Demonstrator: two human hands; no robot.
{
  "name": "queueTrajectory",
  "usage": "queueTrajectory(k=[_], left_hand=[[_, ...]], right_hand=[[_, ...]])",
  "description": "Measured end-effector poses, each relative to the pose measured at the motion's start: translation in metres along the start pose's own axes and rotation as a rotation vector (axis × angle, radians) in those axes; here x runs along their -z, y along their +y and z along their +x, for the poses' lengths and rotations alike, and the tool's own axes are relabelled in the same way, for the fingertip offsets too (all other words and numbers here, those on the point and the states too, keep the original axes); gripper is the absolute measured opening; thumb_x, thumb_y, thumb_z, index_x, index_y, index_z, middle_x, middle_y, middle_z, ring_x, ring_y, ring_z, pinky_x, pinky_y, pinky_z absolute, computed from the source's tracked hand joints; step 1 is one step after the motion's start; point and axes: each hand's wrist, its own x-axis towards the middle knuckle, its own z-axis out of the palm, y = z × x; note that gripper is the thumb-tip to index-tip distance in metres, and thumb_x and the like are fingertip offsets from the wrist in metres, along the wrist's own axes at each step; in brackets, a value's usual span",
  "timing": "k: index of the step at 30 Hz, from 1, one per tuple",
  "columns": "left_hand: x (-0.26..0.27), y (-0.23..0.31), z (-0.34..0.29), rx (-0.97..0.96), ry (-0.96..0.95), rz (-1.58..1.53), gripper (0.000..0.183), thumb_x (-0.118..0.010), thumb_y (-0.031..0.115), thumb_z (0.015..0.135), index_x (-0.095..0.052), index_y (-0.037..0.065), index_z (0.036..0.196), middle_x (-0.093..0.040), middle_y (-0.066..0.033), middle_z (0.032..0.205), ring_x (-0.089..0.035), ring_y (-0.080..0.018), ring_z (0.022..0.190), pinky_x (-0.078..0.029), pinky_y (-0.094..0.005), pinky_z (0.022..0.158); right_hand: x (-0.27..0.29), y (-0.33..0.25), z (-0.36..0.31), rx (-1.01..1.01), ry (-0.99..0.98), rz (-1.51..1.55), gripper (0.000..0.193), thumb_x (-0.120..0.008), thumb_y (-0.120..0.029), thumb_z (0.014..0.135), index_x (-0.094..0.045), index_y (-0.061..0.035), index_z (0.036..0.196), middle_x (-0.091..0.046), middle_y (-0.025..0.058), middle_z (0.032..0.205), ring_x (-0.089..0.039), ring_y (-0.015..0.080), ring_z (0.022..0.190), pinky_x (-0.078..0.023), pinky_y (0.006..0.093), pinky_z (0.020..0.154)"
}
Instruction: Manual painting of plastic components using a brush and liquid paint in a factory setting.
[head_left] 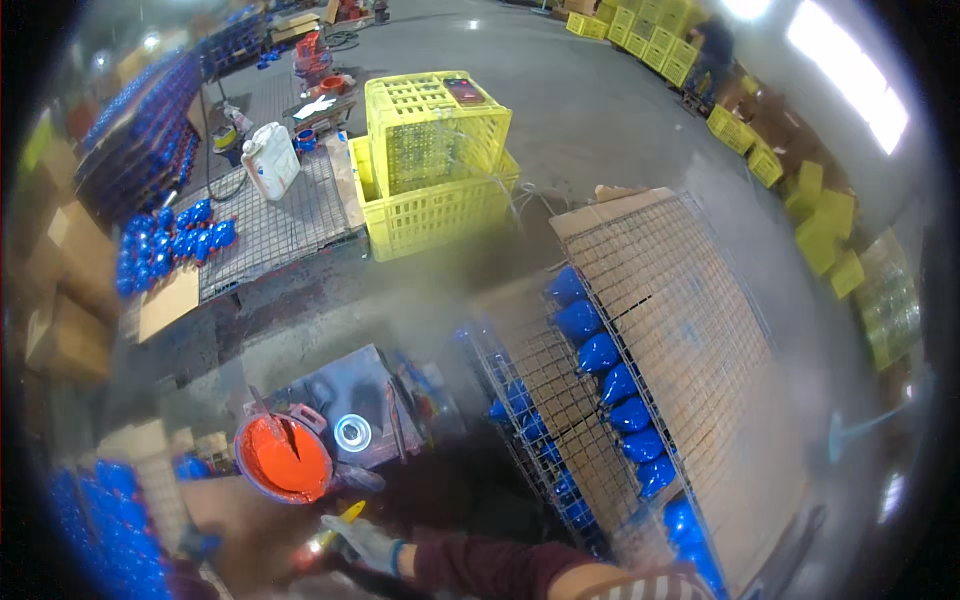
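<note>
One gloved hand, which I take for my right hand (368,545), reaches leftward from a dark red sleeve along the lower edge. It grips a yellow-handled tool (347,515) whose tip is blurred. Just above the hand stands a round bucket of red-orange paint (283,460) with a stick in it. Beside the bucket a small round tin (352,432) lies on a grey metal stand (340,385). My left hand is out of the picture.
To the right, tilted wire racks backed with cardboard (680,330) carry a row of blue painted parts (610,385). Stacked yellow crates (435,160), a white jerrycan (270,160) and more blue parts on a mesh pallet (180,240) lie farther off. Cardboard boxes (60,330) line the left.
</note>
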Motion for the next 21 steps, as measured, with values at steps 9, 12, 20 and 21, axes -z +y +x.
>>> queueTrajectory(k=[9,12,20,21], left_hand=[[0.056,-0.054,-0.008,0.023,0.045,0.916,0.055,-0.070,-0.001,0.059,-0.060,0.001,0.113,-0.067,-0.0095,0.102,-0.064,-0.0212,0.092,-0.052,-0.0352,0.078],[0.060,-0.044,0.009,0.017,0.036,0.931,0.054,-0.070,-0.001,0.059,-0.060,0.001,0.112,-0.067,-0.0094,0.102,-0.064,-0.0212,0.092,-0.052,-0.0351,0.078],[0.068,-0.016,0.030,0.012,0.059,0.935,0.051,-0.070,0.000,0.060,-0.061,0.002,0.111,-0.067,-0.0091,0.100,-0.064,-0.0211,0.090,-0.052,-0.0350,0.076],[0.068,-0.014,0.035,0.007,0.060,0.935,0.051,-0.070,0.000,0.061,-0.061,0.002,0.110,-0.067,-0.0090,0.100,-0.064,-0.0211,0.090,-0.052,-0.0349,0.076]], right_hand=[[0.012,0.020,0.017,-0.031,-0.203,-0.055,0.028,-0.051,-0.036,0.094,-0.062,-0.0106,0.094,-0.055,-0.0022,0.076,-0.049,0.0086,0.064,-0.039,0.0246,0.055],[0.020,-0.001,0.014,-0.126,-0.210,-0.028,0.030,-0.051,-0.037,0.094,-0.062,-0.0089,0.094,-0.056,-0.0014,0.080,-0.052,0.0104,0.071,-0.042,0.0268,0.063],[0.002,-0.051,0.019,-0.172,-0.198,0.016,0.028,-0.051,-0.036,0.094,-0.062,-0.0093,0.092,-0.057,-0.0005,0.079,-0.052,0.0118,0.069,-0.043,0.0275,0.061],[0.001,-0.057,0.020,-0.174,-0.193,0.021,0.028,-0.051,-0.035,0.094,-0.062,-0.0094,0.092,-0.057,-0.0004,0.078,-0.052,0.0120,0.068,-0.043,0.0276,0.061]])
